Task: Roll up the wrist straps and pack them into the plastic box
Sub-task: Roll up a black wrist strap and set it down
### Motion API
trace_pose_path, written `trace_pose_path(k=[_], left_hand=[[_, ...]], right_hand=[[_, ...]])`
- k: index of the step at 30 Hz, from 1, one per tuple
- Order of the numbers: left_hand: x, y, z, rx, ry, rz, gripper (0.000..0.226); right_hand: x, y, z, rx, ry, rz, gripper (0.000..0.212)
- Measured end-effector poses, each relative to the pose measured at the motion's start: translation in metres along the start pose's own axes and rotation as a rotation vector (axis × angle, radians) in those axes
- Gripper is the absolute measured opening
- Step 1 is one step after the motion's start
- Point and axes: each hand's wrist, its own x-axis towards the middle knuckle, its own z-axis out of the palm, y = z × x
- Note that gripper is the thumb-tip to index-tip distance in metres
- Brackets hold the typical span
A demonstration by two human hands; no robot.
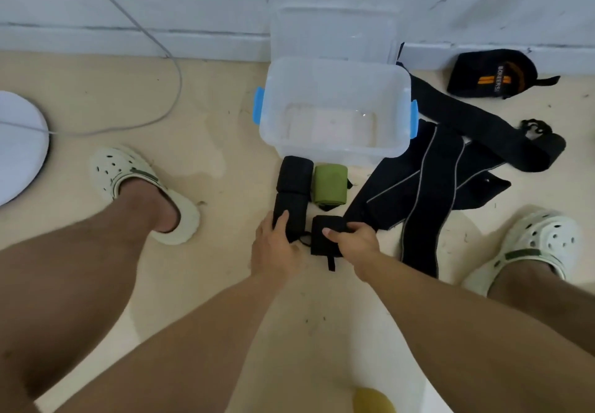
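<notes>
Wrist straps lie on the floor before the clear plastic box (335, 103). The left hand (277, 245) curls around one black roll (289, 216); the right hand (354, 238) pinches another black roll (326, 235). Just beyond the fingertips sit a third black roll (294, 172) and a green roll (330, 187); unrolled straps (428, 187) spread right of the right fingers.

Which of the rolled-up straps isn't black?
The green roll, lying just in front of the plastic box. The three other rolls near the hands are all black.
</notes>
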Motion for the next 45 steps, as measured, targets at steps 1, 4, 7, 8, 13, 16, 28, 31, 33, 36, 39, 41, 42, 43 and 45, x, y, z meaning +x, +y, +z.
trace_pose_path(k=[1,4,7,8,13,16,28,31,33,36,39,41,42,43,45], left_hand=[[0.001,-0.004,0.003,-0.006,-0.012,0.029,0.074],[-0.001,-0.008,0.011,-0.003,0.028,0.059,0.073],[-0.003,-0.006,0.017,-0.017,0.055,0.058,0.074],[-0.003,-0.005,0.018,-0.03,0.063,0.049,0.073],[0.01,-0.004,0.011,-0.033,0.102,0.085,0.069],[0.031,-0.002,-0.004,0.044,0.042,0.137,0.082],[0.073,-0.002,-0.041,0.24,-0.199,0.079,0.122],[0.075,-0.004,-0.046,0.223,-0.195,0.055,0.121],[0.074,-0.005,-0.047,0.235,-0.19,0.053,0.121],[0.073,-0.005,-0.046,0.247,-0.203,0.051,0.122],[0.073,-0.002,-0.046,0.231,-0.219,0.046,0.122],[0.068,0.002,-0.045,0.259,-0.201,0.067,0.117],[0.063,0.004,-0.044,0.289,-0.181,0.085,0.113],[0.056,0.007,-0.043,0.321,-0.141,0.105,0.11],[0.043,0.013,-0.037,0.377,-0.009,0.151,0.106]], right_hand=[[0.003,0.0,0.003,0.001,0.003,-0.013,0.072],[0.007,0.002,0.012,0.059,0.022,-0.017,0.068],[0.006,0.002,0.02,0.078,0.078,-0.046,0.066],[0.006,0.001,0.022,0.077,0.092,-0.063,0.067],[0.009,-0.011,0.022,-0.152,0.048,-0.182,0.107],[0.013,-0.024,0.015,-0.306,-0.055,-0.194,0.11],[0.025,-0.044,0.025,-0.372,-0.163,-0.192,0.104],[0.026,-0.047,0.032,-0.361,-0.153,-0.203,0.102],[0.026,-0.049,0.036,-0.336,-0.141,-0.201,0.1],[0.025,-0.05,0.039,-0.292,-0.123,-0.19,0.098],[0.025,-0.051,0.034,-0.275,-0.129,-0.194,0.099],[0.026,-0.052,0.028,-0.274,-0.13,-0.205,0.099],[0.026,-0.053,0.024,-0.273,-0.128,-0.205,0.097],[0.025,-0.054,0.02,-0.269,-0.123,-0.206,0.095],[0.023,-0.058,0.007,-0.257,-0.088,-0.217,0.086]])
